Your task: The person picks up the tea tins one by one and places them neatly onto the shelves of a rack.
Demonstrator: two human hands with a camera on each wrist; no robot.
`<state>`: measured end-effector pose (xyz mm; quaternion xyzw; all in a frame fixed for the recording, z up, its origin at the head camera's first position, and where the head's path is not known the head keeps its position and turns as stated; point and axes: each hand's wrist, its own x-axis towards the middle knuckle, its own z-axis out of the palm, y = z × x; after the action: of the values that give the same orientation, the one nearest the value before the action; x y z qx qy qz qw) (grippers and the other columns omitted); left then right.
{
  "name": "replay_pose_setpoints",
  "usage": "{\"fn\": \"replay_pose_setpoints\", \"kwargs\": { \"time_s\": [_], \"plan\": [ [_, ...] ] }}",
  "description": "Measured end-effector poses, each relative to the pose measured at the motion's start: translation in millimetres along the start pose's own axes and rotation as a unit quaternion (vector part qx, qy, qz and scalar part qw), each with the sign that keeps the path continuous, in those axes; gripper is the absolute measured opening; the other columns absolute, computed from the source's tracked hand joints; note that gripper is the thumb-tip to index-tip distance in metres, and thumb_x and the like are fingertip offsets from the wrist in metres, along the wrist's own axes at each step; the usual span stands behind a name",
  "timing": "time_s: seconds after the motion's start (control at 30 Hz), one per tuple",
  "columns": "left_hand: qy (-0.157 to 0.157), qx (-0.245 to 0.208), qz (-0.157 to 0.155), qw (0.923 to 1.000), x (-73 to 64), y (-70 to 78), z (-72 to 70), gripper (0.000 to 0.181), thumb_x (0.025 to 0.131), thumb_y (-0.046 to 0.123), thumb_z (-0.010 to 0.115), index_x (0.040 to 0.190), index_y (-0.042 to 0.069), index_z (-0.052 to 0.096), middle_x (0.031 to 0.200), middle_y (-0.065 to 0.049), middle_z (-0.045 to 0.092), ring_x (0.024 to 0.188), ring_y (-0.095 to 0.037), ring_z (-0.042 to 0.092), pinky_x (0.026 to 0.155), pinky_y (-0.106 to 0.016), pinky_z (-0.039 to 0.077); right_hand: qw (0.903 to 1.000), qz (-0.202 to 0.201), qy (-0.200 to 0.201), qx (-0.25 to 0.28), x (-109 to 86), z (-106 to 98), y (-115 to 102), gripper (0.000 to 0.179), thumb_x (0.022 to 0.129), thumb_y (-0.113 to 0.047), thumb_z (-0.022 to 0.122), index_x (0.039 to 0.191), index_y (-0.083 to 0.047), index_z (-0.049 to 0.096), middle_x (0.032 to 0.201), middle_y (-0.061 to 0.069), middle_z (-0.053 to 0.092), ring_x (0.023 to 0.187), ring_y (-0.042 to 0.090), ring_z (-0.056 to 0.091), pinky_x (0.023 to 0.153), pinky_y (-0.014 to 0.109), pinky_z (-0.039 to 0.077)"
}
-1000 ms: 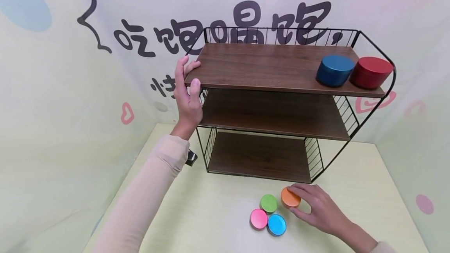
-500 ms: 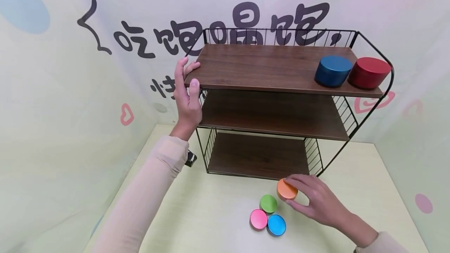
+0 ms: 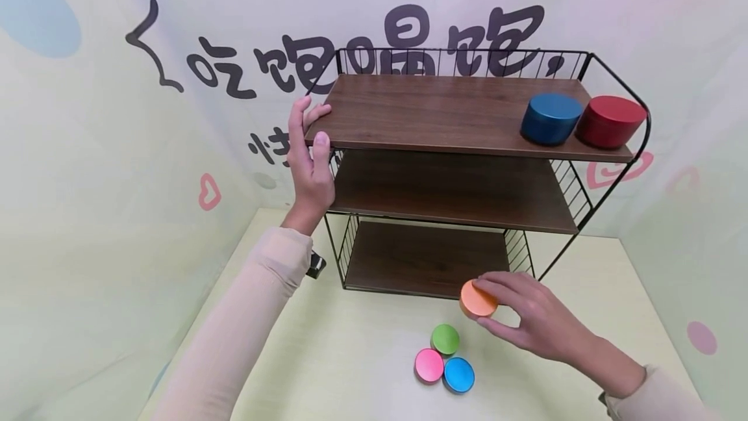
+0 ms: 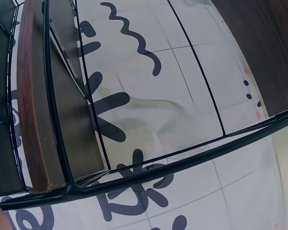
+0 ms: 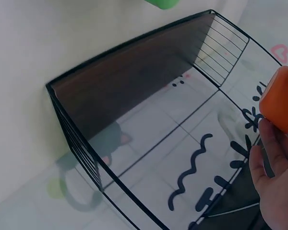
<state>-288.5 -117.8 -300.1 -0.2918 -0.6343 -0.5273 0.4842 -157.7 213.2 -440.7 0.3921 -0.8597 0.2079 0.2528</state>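
Observation:
My left hand [image 3: 311, 171] grips the left end of the top board of a three-tier wire shelf rack [image 3: 432, 112], thumb at the front edge. My right hand [image 3: 540, 317] pinches a small round orange tin [image 3: 476, 301] between thumb and fingers, in front of the rack's bottom board [image 3: 426, 262]. The right wrist view shows the orange tin [image 5: 281, 98] at the right edge, up at the fingertips. Below it in the head view, a green tin [image 3: 445, 339], a pink tin [image 3: 429, 366] and a light blue tin [image 3: 458, 375] sit clustered on the table.
At the right end of the top board stand a larger dark blue tin [image 3: 551, 119] and a red tin [image 3: 611, 122], side by side. Black wire sides [image 3: 575, 193] frame the rack. A small black object [image 3: 316, 265] lies left of it on the pale table [image 3: 327, 356].
My right hand has lifted the orange tin off the table, away from the other small tins and toward the rack. My left hand has kept its place on the rack.

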Motion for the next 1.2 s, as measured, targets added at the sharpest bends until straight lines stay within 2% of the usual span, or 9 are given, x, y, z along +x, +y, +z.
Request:
{"fn": "replay_pose_setpoints", "kwargs": {
  "time_s": [0.27,0.77,1.0,1.2],
  "plan": [
    [0.001,0.002,-0.003,1.0,0.2,0.7,-0.6,0.046,0.091,0.005,0.036,0.131,-0.016,0.039,0.117,-0.034,0.06,0.12,-0.05,0.049,0.11,-0.043,0.03,0.9998,-0.019,-0.006,-0.009,22.9,-27,3,0.065,0.095,-0.063,0.046,0.121,-0.008,0.069,0.116,0.006,0.067,0.1,0.021,0.064,0.074,0.033,0.058],
    [0.005,0.007,-0.002,1.0,-0.6,1.5,-0.1,0.047,0.09,0.006,0.038,0.132,-0.016,0.039,0.117,-0.033,0.061,0.12,-0.046,0.051,0.109,-0.043,0.03,0.9992,-0.036,-0.009,-0.013,53.9,-53,4,0.067,0.094,-0.063,0.046,0.123,-0.006,0.068,0.118,0.008,0.068,0.103,0.022,0.065,0.077,0.038,0.058],
    [0.01,0.009,-0.003,0.9999,-0.1,1.1,0.3,0.047,0.09,0.008,0.038,0.13,-0.016,0.04,0.115,-0.033,0.061,0.117,-0.05,0.051,0.108,-0.041,0.032,0.9982,-0.056,0.007,-0.02,70.3,-66,3,0.067,0.094,-0.062,0.047,0.122,-0.005,0.068,0.116,0.009,0.067,0.101,0.022,0.065,0.074,0.04,0.058],
    [0.008,0.011,-0.006,0.9999,0.0,1.3,0.4,0.047,0.09,0.008,0.038,0.131,-0.015,0.04,0.116,-0.032,0.062,0.118,-0.046,0.052,0.107,-0.041,0.033,0.9958,-0.084,0.027,-0.026,84.8,-76,3,0.064,0.095,-0.06,0.049,0.12,-0.004,0.069,0.114,0.01,0.068,0.098,0.022,0.065,0.074,0.037,0.058]
  ]
}}
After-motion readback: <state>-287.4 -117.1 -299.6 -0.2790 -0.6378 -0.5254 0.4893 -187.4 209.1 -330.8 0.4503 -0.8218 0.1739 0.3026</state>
